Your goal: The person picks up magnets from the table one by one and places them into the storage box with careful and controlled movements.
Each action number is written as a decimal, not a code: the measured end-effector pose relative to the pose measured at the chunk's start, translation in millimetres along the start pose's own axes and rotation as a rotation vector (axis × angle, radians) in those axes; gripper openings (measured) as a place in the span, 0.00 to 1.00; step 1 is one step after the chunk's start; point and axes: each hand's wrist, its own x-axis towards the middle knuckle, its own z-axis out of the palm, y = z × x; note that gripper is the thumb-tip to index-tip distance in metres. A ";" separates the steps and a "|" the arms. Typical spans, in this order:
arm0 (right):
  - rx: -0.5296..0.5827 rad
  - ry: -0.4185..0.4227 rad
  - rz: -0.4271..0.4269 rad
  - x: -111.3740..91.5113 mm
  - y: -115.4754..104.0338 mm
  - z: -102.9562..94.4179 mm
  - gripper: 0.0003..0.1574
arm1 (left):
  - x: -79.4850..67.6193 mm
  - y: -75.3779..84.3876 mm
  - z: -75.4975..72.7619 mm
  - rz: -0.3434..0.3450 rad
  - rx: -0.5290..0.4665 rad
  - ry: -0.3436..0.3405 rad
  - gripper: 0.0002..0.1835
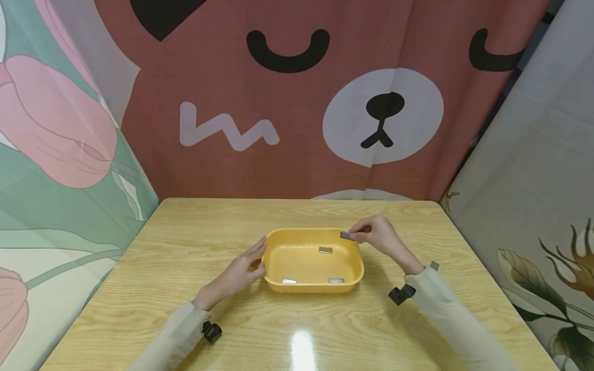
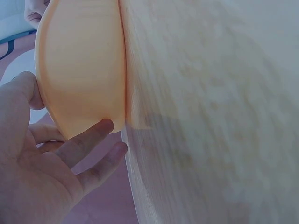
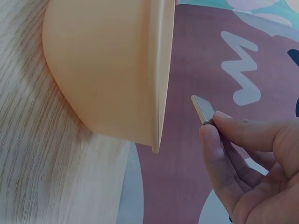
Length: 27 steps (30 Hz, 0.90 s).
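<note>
Lying in yellow basin (image 1: 297,265), three blocks (image 1: 326,250), fourth block (image 3: 202,109) in right fingers (image 3: 212,142)

The plastic basin (image 1: 313,288) is plain yellow, the flat block (image 1: 345,235) grey, the surface (image 1: 250,324) honey-toned wood grain, the sleeves (image 1: 174,330) cream, the rear curtain (image 1: 297,93) brick red with a black-and-white cartoon animal face.

The left hand (image 2: 42,172) rested against the orange tub (image 2: 84,65), touching its rim and outer wall; beneath it lay a blurred, apparently wood-grained tabletop (image 2: 210,116); beyond its rim showed part of another hand (image 2: 35,11).
</note>
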 end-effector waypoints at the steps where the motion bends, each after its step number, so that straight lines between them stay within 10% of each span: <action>1: 0.003 -0.001 -0.003 0.4 -0.6 0.8 0.06 | 0.1 0.2 0.0 -0.001 0.002 0.000 0.32; 27: 0.017 -0.027 -0.025 7.3 -14.4 15.6 0.05 | -0.4 -0.9 1.6 -0.016 -0.004 -0.003 0.33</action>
